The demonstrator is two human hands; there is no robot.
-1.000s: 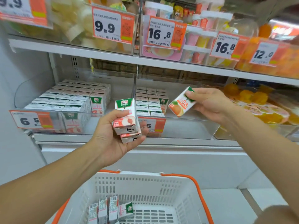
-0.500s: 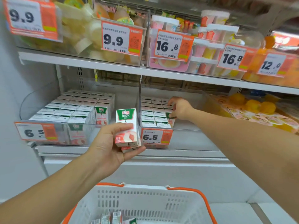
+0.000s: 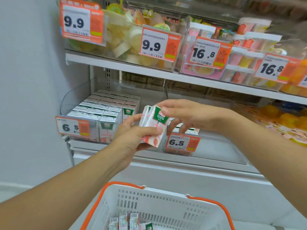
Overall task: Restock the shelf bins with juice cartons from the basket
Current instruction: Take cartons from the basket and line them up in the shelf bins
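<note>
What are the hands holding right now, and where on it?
Left hand grips the lower part of the white-and-pink juice cartons; right hand pinches the front carton's green top.

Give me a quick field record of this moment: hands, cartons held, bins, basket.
left hand: grips two juice cartons in front of the shelf
right hand: fingers closing on the top of the front held carton
left bin: nearly full of cartons, tag reads 6.5
middle bin: cartons only at its left side, mostly hidden behind the hands; tag reads 6.5
basket: white with orange handles, below the hands, a few cartons upright inside
</note>
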